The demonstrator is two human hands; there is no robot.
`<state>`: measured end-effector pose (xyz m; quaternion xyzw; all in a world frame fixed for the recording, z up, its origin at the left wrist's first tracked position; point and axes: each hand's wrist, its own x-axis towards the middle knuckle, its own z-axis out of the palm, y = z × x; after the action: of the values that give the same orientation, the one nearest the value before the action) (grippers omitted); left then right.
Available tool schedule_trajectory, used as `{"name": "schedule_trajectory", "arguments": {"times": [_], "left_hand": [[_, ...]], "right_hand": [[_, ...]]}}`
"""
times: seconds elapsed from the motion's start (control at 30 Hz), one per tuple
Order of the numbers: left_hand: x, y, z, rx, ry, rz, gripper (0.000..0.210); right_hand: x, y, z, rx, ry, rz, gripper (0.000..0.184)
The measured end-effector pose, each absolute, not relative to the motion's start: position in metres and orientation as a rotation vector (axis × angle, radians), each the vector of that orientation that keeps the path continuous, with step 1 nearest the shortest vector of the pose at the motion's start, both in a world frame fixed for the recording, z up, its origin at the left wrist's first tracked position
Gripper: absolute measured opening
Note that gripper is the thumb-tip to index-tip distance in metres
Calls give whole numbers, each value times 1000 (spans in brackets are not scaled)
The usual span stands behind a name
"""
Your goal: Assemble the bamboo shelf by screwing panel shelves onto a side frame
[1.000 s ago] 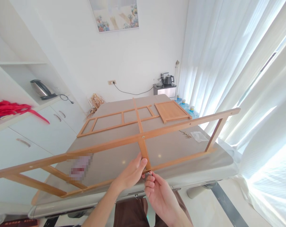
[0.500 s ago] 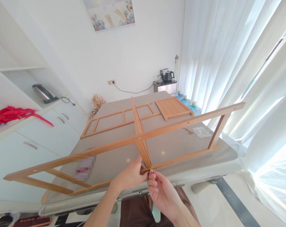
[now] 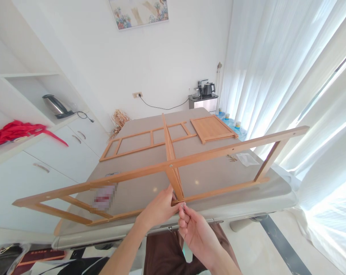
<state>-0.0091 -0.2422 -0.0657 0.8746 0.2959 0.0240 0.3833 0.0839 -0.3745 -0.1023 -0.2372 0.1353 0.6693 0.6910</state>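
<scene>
A light wooden ladder-like frame [image 3: 213,151] stands on its long edge near the table's front. A wooden board [image 3: 174,179] meets it at the middle and runs back across the table; a screw head [image 3: 171,165] shows in the upper rail at that joint. My left hand [image 3: 158,208] is closed around the lower rail where the board meets it, its fingers partly hidden behind the wood. Just below that joint, my right hand [image 3: 197,233] pinches something tiny between thumb and forefinger, too small to make out, close against the rail.
On the grey table [image 3: 138,164] lie a second wooden frame [image 3: 133,152], a wooden panel [image 3: 214,128], several brass-coloured screws [image 3: 232,157], a clear plastic bag [image 3: 247,159] and a blurred packet [image 3: 104,197]. Cabinets [image 3: 55,172] stand left, curtains [image 3: 264,76] hang right.
The view has tilted down and shifted slightly. Both hands stay at the same joint, with the right fingertips only slightly changed in position.
</scene>
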Motion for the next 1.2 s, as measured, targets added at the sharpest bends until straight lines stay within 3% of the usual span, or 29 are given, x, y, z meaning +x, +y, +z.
{"name": "schedule_trajectory", "arguments": {"times": [0.17, 0.3, 0.43, 0.67, 1.2], "left_hand": [[-10, -242, -65, 2298, 763, 61, 34], [-11, -244, -64, 2313, 755, 63, 34], [-10, -245, -61, 2297, 760, 55, 32], [-10, -244, -58, 2259, 737, 31, 37], [-11, -245, -57, 2143, 625, 110, 43]], "right_hand": [[85, -388, -107, -829, -199, 1292, 43], [99, -401, -114, -1200, -490, 1011, 50], [104, -408, -119, -1476, -733, 755, 46], [97, -399, -129, -1589, -803, 465, 30], [82, -380, -163, -1763, -779, 257, 23]]}}
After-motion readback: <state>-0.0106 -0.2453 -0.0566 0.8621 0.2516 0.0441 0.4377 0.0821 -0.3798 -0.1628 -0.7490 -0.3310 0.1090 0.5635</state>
